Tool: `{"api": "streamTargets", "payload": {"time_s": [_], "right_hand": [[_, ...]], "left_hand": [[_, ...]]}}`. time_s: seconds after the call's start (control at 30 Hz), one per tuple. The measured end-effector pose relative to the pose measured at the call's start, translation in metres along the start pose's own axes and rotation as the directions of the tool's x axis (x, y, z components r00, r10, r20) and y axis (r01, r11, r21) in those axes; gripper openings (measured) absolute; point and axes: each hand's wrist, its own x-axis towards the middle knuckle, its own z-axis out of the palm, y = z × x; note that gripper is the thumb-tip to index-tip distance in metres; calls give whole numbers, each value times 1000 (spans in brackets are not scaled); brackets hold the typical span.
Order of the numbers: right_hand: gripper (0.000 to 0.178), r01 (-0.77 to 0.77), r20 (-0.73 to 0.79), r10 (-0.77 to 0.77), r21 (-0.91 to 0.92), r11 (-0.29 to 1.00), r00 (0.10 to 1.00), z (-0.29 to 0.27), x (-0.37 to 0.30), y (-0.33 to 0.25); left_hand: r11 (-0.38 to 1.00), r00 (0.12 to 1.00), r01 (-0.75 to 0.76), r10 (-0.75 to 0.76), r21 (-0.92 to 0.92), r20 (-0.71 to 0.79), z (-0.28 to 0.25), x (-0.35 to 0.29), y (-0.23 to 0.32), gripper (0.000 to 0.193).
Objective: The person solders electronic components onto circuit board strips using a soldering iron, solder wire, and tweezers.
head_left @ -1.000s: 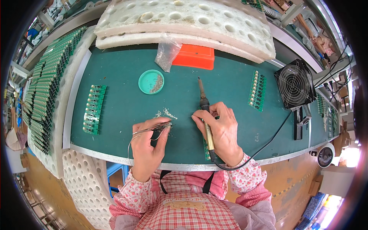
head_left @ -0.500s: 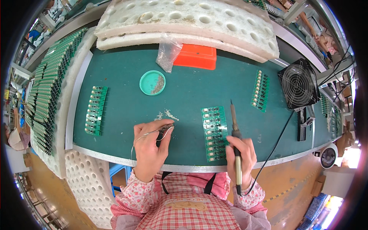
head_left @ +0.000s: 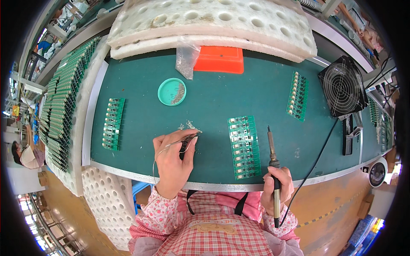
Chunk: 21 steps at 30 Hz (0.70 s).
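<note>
My left hand (head_left: 174, 161) is closed in a pinch on a thin silvery solder wire (head_left: 166, 147). A dark tool, partly hidden by the fingers, is also in its grip; I cannot make out its kind. Just beyond the fingertips lies a small pile of tiny pale parts (head_left: 190, 125) on the green mat. My right hand (head_left: 279, 187) is wrapped round a soldering iron (head_left: 274, 160), whose tip points away from me, off the mat or just over it. Between the hands lies a green circuit board panel (head_left: 245, 147), and neither hand touches it.
Farther off stand a green dish (head_left: 172, 91) of tiny parts, a clear bag (head_left: 187, 62) and a red bin (head_left: 219, 59). Other board panels (head_left: 113, 123) (head_left: 297, 96) lie left and right. A black fan (head_left: 343, 87), foam blocks (head_left: 213, 23) and stacked boards (head_left: 68, 98) edge the bench.
The soldering iron has drawn back toward me and slightly right, a little farther from the board panel. My left hand keeps its pinch near the small pile. The whole view has shifted slightly.
</note>
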Motion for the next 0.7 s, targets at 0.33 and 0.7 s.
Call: {"api": "streamTargets", "payload": {"time_s": [0.33, 0.7], "right_hand": [[24, 12, -4, -12, 24, 1000, 1000, 0, -1, 1], [23, -4, 7, 4, 21, 1000, 1000, -2, -4, -1]], "left_hand": [[1000, 1000, 0, 0, -24, 7, 0, 1, 0, 6], [999, 1000, 14, -14, -41, 18, -1, 0, 3, 1]]}}
